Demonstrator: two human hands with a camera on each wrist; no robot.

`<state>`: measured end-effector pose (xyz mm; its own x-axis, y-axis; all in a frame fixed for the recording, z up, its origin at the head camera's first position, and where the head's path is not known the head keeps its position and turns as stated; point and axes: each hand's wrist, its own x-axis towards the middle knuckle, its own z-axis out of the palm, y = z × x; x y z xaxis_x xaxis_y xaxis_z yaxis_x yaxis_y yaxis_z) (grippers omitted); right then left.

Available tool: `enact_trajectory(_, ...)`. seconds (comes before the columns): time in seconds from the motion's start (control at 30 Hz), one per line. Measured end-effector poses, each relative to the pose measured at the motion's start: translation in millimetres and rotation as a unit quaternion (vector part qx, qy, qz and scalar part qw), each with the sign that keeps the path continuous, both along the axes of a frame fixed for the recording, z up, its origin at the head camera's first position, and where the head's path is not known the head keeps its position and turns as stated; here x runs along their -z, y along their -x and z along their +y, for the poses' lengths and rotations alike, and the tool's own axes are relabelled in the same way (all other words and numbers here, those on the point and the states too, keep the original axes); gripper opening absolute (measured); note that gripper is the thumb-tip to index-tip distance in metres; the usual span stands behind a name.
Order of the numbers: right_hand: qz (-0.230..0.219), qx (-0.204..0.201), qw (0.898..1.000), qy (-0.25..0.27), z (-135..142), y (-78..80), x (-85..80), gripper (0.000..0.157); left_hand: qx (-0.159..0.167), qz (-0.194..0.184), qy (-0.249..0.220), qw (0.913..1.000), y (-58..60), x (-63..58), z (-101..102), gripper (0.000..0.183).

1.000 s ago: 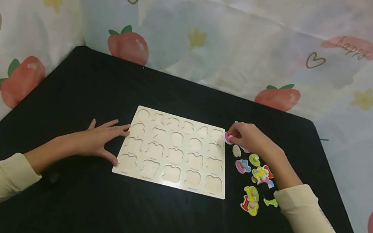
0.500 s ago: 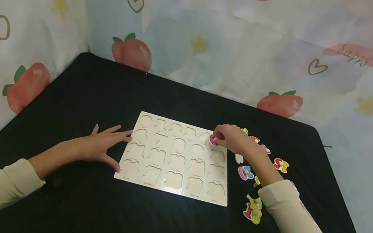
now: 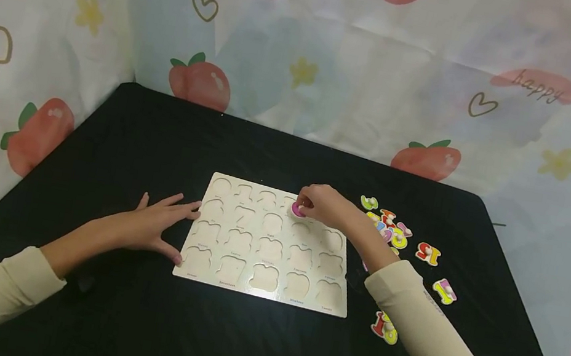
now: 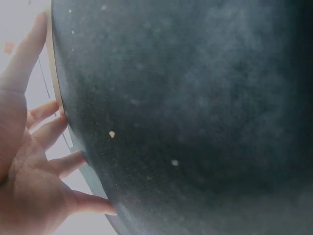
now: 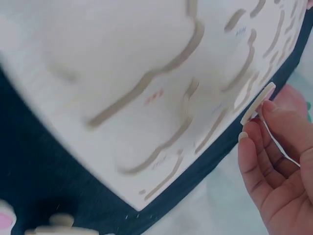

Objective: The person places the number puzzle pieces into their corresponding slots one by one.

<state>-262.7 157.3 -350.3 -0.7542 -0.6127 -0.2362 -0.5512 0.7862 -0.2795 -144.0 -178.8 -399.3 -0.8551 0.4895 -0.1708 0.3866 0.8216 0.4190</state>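
A pale wooden number-puzzle board (image 3: 256, 293) with rows of number-shaped recesses and small printed words lies on the black table. My left hand (image 3: 149, 225) has its fingers spread, thumb and fingertips touching the board's left edge; the left wrist view shows this hand (image 4: 34, 181) along that edge. Over the top row, right of its middle, my right hand (image 3: 328, 206) pinches a magenta puzzle piece (image 3: 297, 210). Seen from the right wrist, the piece (image 5: 257, 104) is tilted above the board, held between thumb and fingers. Which number it bears cannot be made out.
Right of the board lie several loose, colourful number pieces with knobs, some overlapping: a green one (image 3: 369, 203), an orange-and-yellow one (image 3: 428, 254), a pink-and-yellow one (image 3: 444, 291) and a red one (image 3: 378, 325). My right forearm hides some. A printed curtain (image 3: 357, 77) stands behind the table.
My right hand has carried the magenta piece leftward from beside the board's right edge to above its top row. The left hand stays at the left edge. The head view has shifted slightly.
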Motion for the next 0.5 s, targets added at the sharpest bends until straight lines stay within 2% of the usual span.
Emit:
enact_trajectory(0.37, 0.027, -0.04, 0.999, 0.002, -39.0, 3.7, 9.9, 0.011, 0.0, 0.0, 0.001, 1.0, 0.9, 0.1, -0.3, 0.1)
enact_trajectory(0.5, 0.022, -0.043, 0.999, -0.002, -55.2, 6.6, 13.3, 0.011, 0.001, -0.001, 0.006, 1.0, 1.0, 1.1, -0.2, 0.1)
